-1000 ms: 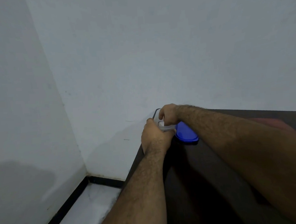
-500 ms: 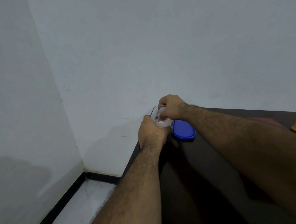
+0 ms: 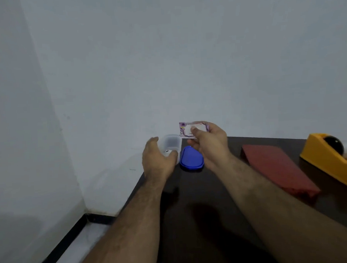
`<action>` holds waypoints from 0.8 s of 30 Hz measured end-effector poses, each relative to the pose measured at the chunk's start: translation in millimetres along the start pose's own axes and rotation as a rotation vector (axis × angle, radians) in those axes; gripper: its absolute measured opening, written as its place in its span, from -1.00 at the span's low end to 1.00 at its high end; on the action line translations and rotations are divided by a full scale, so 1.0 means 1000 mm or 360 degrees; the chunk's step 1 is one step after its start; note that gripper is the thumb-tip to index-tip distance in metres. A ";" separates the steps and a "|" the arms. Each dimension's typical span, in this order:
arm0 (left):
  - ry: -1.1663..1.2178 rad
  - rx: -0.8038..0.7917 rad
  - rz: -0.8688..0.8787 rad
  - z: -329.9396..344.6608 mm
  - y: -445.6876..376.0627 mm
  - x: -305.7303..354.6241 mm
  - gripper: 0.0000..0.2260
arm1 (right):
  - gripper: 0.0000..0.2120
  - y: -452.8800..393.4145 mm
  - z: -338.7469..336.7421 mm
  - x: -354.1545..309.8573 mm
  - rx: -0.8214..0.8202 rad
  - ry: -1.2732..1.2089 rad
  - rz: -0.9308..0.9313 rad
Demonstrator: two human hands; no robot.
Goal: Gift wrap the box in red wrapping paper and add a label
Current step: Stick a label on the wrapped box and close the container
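My right hand point(image 3: 210, 144) pinches a small label card point(image 3: 185, 130) with a purple floral border, raised above the table's far left corner. My left hand point(image 3: 157, 161) grips a small clear plastic container point(image 3: 170, 143) at the table's left edge, the fingers curled round its side. The container's blue lid point(image 3: 191, 157) lies flat on the table between my hands. The box wrapped in red paper point(image 3: 277, 167) lies flat on the dark table point(image 3: 203, 220), to the right of my right forearm.
A yellow tape dispenser point(image 3: 333, 163) with a roll of tape stands at the right edge of view, beside the red box. A pale wall runs behind the table. The table's left edge drops to a light floor point(image 3: 74, 255) with a black skirting.
My right hand has drawn the label card out of the clear container and lifted it up and right. The view has swung right, bringing the red box and tape dispenser into sight.
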State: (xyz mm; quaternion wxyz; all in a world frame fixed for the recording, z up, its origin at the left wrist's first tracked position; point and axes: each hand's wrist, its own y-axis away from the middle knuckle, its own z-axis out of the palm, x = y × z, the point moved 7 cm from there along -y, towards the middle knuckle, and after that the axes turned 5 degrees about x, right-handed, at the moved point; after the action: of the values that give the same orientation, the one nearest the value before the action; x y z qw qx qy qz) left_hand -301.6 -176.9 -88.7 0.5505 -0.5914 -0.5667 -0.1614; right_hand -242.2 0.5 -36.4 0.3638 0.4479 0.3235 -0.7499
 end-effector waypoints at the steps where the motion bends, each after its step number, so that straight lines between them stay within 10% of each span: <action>1: 0.0060 0.0085 0.0103 -0.006 0.004 0.011 -0.48 | -0.88 0.008 -0.008 -0.005 0.0042 0.0109 -0.0209; 4: 0.0669 -0.0073 -0.0023 -0.006 0.020 0.038 -0.91 | -0.79 0.033 -0.035 -0.033 0.0132 0.0635 -0.0947; 10: 0.1503 -0.0914 -0.0520 0.033 0.064 0.077 -0.73 | -0.79 0.067 -0.059 -0.061 -0.0095 0.1409 -0.2031; 16: 0.1717 -0.0594 -0.0712 0.035 0.051 0.059 -0.90 | -0.40 0.072 -0.088 -0.054 0.0019 0.0935 -0.1290; 24: 0.1708 -0.0528 -0.0605 0.037 0.047 0.054 -0.92 | -0.62 0.060 -0.088 0.002 0.0075 0.0428 -0.0555</action>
State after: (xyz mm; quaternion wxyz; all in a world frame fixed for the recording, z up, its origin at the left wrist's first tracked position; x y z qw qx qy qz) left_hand -261.0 -107.3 -79.4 0.6217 -0.3934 -0.2723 -0.6202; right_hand -154.5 39.9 -81.9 0.1717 0.4896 0.4242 -0.7422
